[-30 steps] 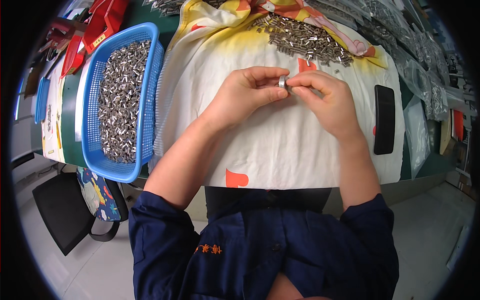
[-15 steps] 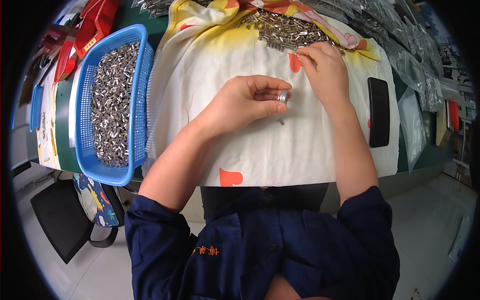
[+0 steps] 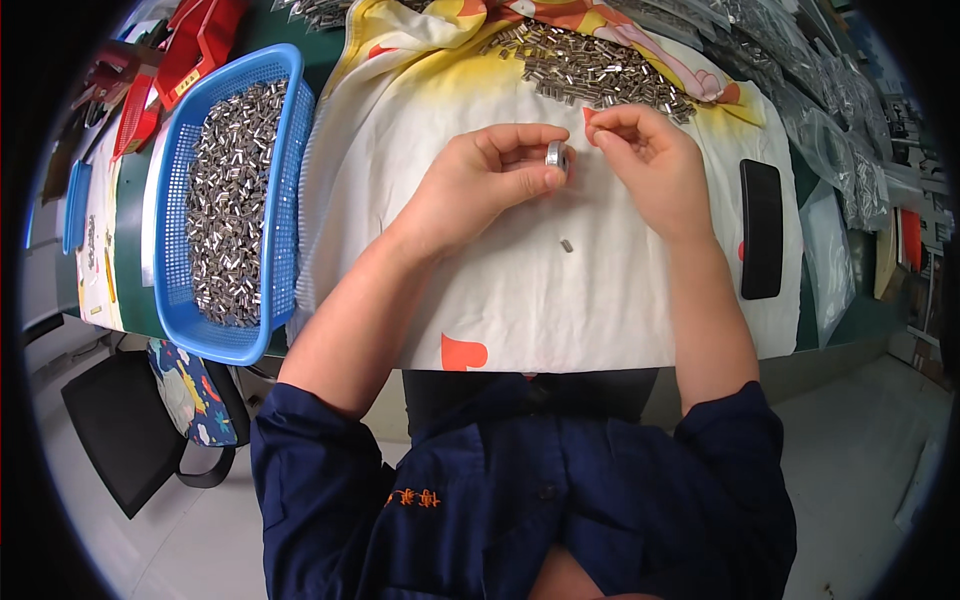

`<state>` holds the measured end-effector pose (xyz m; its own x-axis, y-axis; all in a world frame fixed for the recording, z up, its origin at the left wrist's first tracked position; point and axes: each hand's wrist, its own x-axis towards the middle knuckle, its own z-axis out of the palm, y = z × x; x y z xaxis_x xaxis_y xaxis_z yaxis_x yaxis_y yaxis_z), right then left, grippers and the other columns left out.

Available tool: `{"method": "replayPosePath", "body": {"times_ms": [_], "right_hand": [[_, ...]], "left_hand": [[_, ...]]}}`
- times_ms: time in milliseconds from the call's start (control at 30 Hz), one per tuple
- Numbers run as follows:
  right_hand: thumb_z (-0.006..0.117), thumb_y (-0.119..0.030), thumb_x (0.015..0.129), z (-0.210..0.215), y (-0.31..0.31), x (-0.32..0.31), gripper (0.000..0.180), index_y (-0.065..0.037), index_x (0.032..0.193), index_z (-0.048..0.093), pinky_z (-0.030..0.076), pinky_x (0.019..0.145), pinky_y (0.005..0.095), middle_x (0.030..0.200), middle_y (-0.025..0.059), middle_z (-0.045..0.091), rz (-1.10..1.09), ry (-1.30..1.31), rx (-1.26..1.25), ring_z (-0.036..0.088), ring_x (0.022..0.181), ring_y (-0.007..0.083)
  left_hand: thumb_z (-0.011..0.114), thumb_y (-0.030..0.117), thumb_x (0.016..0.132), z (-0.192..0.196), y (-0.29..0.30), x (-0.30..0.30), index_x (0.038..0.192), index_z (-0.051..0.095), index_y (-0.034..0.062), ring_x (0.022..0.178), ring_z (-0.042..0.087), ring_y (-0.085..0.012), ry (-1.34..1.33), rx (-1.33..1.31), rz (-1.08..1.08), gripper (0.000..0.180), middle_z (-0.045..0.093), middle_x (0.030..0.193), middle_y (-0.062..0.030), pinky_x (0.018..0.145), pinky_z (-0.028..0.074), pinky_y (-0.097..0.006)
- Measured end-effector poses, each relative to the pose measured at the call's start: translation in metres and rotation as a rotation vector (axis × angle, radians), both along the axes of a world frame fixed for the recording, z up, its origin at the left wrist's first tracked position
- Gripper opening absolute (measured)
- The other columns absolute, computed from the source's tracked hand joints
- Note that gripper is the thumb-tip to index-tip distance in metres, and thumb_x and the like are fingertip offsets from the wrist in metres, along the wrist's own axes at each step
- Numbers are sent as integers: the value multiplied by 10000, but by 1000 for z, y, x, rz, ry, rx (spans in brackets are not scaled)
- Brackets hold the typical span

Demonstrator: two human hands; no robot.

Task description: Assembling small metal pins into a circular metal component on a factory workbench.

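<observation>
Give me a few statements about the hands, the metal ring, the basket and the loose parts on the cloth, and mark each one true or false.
1. The left hand pinches a small metal ring. True.
2. The blue basket sits at the person's right. False: it is at their left.
3. The basket is empty. False: it is full of small metal parts.
4. One single small part lies alone on the cloth below the hands. True.
5. The right hand rests on the black phone. False: apart from it.

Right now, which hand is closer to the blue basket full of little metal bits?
The left hand. It is over the cloth, holding a small metal ring, on the side toward the blue basket. The right hand is farther away, beyond the left hand.
</observation>
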<state>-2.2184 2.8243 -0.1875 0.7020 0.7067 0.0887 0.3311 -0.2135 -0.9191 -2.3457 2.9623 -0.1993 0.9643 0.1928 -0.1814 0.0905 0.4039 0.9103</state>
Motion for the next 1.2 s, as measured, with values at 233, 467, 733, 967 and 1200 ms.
{"method": "replayPosePath", "body": {"times_ms": [233,467,733,967,1200], "right_hand": [[607,1,760,5,-3,-7,107,-8,866,625,421,884,283,736,21,609,214,83,124,567,657,112],[623,27,712,15,1,-20,101,-21,751,542,481,729,287,707,56,592,101,-337,44,585,644,162],[626,24,706,13,2,-21,99,-20,757,553,477,622,262,697,54,592,82,-393,110,586,625,167],[611,-24,753,14,-5,1,50,-12,800,600,466,693,264,737,48,597,318,-274,78,574,716,147],[591,-112,783,-6,-7,38,132,-65,888,655,454,716,317,849,55,609,-103,-468,-185,565,791,233]], "left_hand": [[634,40,802,4,1,1,1156,513,-41,873,590,-107,3,55,21,383,619,983,-83,794,473,-225],[654,61,792,1,-3,1,1146,542,-28,865,585,-86,24,192,54,382,626,967,-60,776,471,-214],[653,67,795,1,-4,2,1142,553,-11,850,582,-84,24,92,81,369,626,958,-42,763,472,-209],[644,54,799,-3,-4,0,1145,540,-24,857,587,-89,48,15,46,370,627,955,-46,780,475,-213],[627,24,801,2,-13,2,1148,532,-27,900,587,-99,24,111,-46,363,622,1002,-63,816,470,-224]]}}
